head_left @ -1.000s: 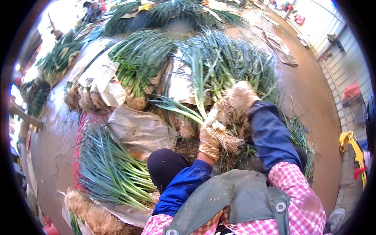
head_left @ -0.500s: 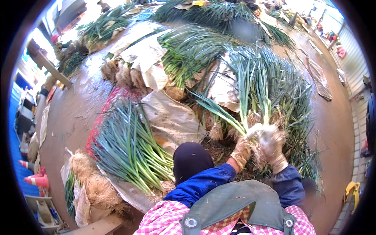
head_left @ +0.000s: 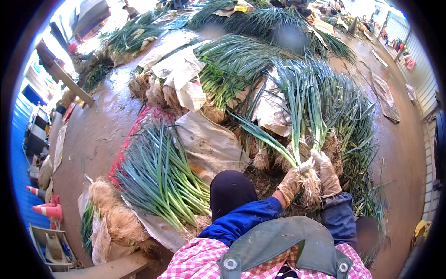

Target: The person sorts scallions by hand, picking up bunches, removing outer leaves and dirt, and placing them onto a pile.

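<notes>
- I can read no text, label, brand, number or sign from my end.
- On the white sack (head_left: 179, 69), I see a small reddish patch, too small for me to tell whether it is print.
- On the yellow wrapping (head_left: 243, 6) at the far heap, I can make out no lettering; it is too small from where I watch.

Includes, at left, a red-and-white traffic cone (head_left: 50, 212) near a grey open-topped box (head_left: 41, 236); farther up, a slanting brown post (head_left: 72, 83). Shows, at right, a pale ribbed wall (head_left: 418, 69); lower, a yellow object (head_left: 422, 228), partly cut off.
</notes>
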The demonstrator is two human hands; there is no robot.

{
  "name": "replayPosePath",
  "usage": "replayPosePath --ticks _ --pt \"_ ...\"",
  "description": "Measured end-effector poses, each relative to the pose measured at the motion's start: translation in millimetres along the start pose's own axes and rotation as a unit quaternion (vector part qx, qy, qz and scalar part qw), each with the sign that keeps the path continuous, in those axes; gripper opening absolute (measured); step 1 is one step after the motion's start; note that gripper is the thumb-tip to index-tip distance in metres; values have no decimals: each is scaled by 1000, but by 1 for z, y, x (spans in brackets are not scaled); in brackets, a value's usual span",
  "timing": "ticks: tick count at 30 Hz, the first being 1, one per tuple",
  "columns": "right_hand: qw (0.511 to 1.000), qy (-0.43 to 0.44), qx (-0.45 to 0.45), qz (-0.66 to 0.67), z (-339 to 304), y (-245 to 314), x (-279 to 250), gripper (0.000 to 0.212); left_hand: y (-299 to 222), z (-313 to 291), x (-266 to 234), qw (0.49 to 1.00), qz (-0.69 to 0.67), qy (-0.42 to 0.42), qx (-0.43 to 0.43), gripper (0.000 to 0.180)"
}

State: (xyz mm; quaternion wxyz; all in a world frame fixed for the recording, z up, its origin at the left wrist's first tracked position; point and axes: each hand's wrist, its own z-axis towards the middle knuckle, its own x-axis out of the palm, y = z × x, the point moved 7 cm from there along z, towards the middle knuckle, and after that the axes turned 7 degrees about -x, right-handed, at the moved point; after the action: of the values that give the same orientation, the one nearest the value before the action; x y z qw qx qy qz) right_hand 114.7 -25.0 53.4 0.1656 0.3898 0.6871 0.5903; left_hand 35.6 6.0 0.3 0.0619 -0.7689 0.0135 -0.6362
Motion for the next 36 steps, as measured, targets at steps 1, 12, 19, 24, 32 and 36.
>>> replayPosePath --ticks 1,12,19,24,32,36 --pt "1000 0 -15 -9 1 -1 5 20 -2 1 -4 999 9 -24 22 20" --pt "973 -183 -143 -10 18 38 -96 14 0 -3 8 987 -149 43 -46 25" --pt "731 -290 -179 -592 3 104 -105 38 -12 -8 9 995 -58 -80 27 27" --pt "970 -22 -84 -226 6 25 -10 34 -10 -5 1 995 -34 -77 49 29" --pt "971 -138 -64 -184 34 -7 -44 14 -15 -5 19 992 -1 -86 87 24" --pt "797 -283 -85 -526 49 53 -138 31 -22 -10 14 998 -24 3 63 24"
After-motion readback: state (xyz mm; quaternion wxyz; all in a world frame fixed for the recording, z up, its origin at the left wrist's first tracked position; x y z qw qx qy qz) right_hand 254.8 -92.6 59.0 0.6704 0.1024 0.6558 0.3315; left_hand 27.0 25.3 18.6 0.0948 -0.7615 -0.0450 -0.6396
